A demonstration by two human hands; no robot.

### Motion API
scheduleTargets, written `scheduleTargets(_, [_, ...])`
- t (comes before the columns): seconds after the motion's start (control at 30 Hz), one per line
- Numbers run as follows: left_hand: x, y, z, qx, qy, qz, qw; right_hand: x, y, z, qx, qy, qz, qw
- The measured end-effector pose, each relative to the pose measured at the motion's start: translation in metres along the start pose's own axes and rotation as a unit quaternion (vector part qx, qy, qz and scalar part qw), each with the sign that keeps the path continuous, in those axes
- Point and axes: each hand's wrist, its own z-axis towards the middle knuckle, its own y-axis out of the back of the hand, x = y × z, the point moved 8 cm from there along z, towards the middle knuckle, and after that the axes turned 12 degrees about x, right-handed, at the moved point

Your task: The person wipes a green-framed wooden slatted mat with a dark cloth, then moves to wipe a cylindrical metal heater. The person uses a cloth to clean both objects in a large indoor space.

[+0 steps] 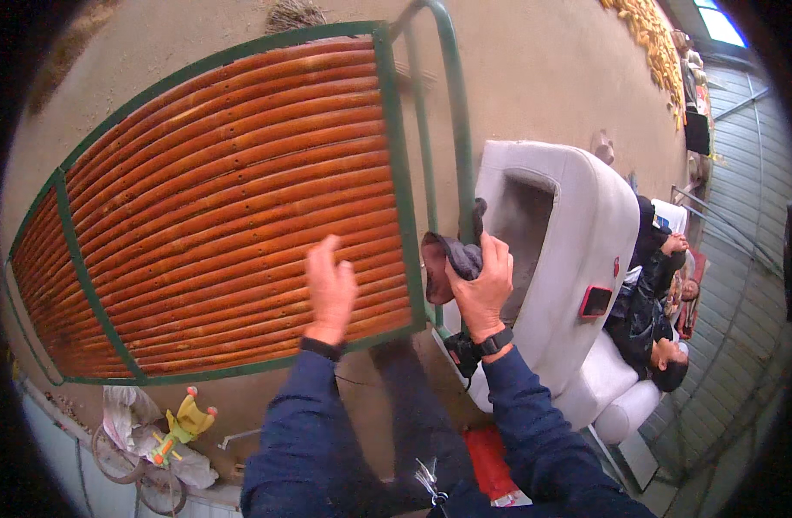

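My right hand [486, 290] is closed on a dark grey cloth [462, 259], which is wrapped partly round the green metal rail [459, 112] at the end of a bed frame. A brownish-pink patch shows on the cloth's left side. My left hand [331, 289] is lifted over the orange-brown bamboo slats [240, 190], with nothing in it and its fingers apart. Whether its fingertips touch the slats, I cannot tell. Green metal bars [399, 173] edge the slats.
Right of the rail stands a whitish sofa [577, 216] with a red-cased phone [595, 301] on it. A person in black [642, 302] rests farther right. Corn cobs [646, 39] lie at the far right. A yellow-green toy [189, 419] and sacks are at the lower left.
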Motion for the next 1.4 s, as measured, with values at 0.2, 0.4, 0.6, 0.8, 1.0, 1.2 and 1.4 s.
scheduleTargets(0.2, [0.069, 0.107, 0.066, -0.081, 0.021, 0.246, 0.966, -0.001, -0.005, 0.022, 0.006, 0.015, -0.022, 1.0])
scheduleTargets(0.4, [0.122, 0.139, 0.097, -0.057, 0.151, 0.287, 0.944, 0.027, -0.001, 0.084, -0.031, 0.036, -0.003, 0.999])
scheduleTargets(0.6, [0.127, 0.126, 0.092, -0.098, 0.085, 0.381, 0.915, 0.062, 0.006, 0.174, -0.038, 0.072, -0.013, 0.997])
scheduleTargets(0.8, [0.134, 0.125, 0.09, -0.11, 0.053, 0.375, 0.919, 0.097, 0.013, 0.266, 0.026, 0.032, -0.028, 0.999])
scheduleTargets(1.0, [0.135, 0.128, 0.087, -0.105, 0.062, 0.382, 0.916, 0.125, 0.009, 0.327, 0.029, 0.061, -0.097, 0.993])
scheduleTargets(1.2, [0.128, 0.124, 0.091, -0.114, 0.042, 0.383, 0.916, 0.131, 0.0, 0.388, 0.071, 0.171, -0.192, 0.964])
scheduleTargets(1.4, [0.129, 0.129, 0.087, -0.123, 0.049, 0.387, 0.913, 0.166, -0.001, 0.401, 0.116, 0.134, -0.216, 0.96])
